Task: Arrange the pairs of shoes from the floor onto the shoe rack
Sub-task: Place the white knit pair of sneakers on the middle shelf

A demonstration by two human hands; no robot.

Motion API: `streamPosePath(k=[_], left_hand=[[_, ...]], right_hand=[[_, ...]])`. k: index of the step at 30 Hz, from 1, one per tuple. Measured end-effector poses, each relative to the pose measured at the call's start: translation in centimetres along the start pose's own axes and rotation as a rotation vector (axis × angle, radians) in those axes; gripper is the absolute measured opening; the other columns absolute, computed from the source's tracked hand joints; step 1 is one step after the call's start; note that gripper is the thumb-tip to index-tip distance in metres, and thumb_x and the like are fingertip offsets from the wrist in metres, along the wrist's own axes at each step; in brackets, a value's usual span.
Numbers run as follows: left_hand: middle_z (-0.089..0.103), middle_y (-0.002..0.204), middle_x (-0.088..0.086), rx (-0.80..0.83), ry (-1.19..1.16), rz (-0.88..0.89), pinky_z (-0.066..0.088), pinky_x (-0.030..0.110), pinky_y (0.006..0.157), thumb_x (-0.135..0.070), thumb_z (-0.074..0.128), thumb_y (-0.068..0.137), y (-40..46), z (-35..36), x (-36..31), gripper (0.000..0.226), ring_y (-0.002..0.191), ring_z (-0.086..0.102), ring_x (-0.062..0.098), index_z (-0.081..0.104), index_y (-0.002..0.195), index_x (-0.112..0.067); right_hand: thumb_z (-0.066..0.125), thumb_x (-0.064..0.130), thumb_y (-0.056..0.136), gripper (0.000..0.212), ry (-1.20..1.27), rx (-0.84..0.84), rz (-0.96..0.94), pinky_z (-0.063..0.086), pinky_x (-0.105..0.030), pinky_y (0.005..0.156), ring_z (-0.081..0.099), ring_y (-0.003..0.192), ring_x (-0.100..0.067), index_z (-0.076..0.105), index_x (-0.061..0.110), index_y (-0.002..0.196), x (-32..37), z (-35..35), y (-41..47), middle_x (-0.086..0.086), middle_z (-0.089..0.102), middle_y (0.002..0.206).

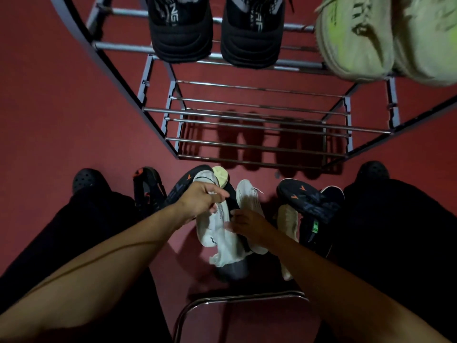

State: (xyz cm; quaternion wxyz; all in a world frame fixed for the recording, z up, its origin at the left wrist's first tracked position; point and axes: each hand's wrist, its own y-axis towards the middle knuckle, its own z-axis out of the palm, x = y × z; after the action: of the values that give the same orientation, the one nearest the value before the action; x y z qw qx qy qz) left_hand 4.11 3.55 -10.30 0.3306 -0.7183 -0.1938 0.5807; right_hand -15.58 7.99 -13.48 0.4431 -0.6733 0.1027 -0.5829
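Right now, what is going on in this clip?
A seated person is sorting shoes in front of a metal shoe rack. The left hand grips one white sneaker, and the right hand is on the other white sneaker, though its grip is hard to make out. A black pair and a pale green pair sit on the upper shelf. Dark sneakers with orange marks lie on the red floor.

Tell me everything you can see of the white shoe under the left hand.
The white shoe is a low sneaker that looks like knit fabric with thin dark markings. It lies on the red floor among the other loose shoes, toe toward the shoe rack. The left hand pinches its upper; the right hand touches its side.
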Motion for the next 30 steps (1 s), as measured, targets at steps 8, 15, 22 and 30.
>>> streamPosePath(k=[8,15,22,30], left_hand=[[0.067,0.096,0.019,0.092,-0.356,-0.142,0.057,0.032,0.081,0.001,0.066,0.091,0.3,1.9,-1.6,0.017,0.074,0.061,0.025,0.08,0.09,-0.008],[0.072,0.103,0.023,-0.09,-0.416,-0.046,0.055,0.04,0.087,-0.002,0.062,0.093,0.5,-0.1,1.0,0.012,0.095,0.068,0.035,0.069,0.104,-0.001],[0.066,0.091,0.017,0.145,-0.192,-0.29,0.046,0.031,0.055,-0.032,0.085,0.079,-1.0,1.2,5.1,0.056,0.076,0.059,0.029,0.055,0.123,-0.013],[0.068,0.089,0.006,0.019,0.073,-0.188,0.049,0.032,0.058,-0.018,0.07,0.092,-1.3,1.8,7.2,0.007,0.071,0.062,0.021,0.063,0.093,-0.019]], right_hand=[[0.064,0.038,0.091,0.017,-0.18,-0.228,-0.129,0.053,-0.032,0.078,0.067,0.084,-0.014,0.069,0.021,0.089,1.3,-0.5,-0.6,-0.002,0.073,0.092],[0.061,0.033,0.094,0.026,-0.012,-0.317,0.013,0.05,-0.032,0.08,0.066,0.092,-0.021,0.069,0.013,0.108,-1.7,-2.9,-0.2,-0.007,0.072,0.099],[0.055,0.034,0.098,0.03,0.293,-0.288,0.079,0.058,-0.04,0.081,0.069,0.098,-0.026,0.066,0.012,0.116,-1.1,-1.7,0.2,-0.009,0.072,0.108],[0.055,0.033,0.097,0.021,-0.161,-0.163,0.047,0.05,-0.037,0.089,0.064,0.1,-0.018,0.068,0.017,0.102,-1.0,-0.4,0.3,0.001,0.07,0.097]])
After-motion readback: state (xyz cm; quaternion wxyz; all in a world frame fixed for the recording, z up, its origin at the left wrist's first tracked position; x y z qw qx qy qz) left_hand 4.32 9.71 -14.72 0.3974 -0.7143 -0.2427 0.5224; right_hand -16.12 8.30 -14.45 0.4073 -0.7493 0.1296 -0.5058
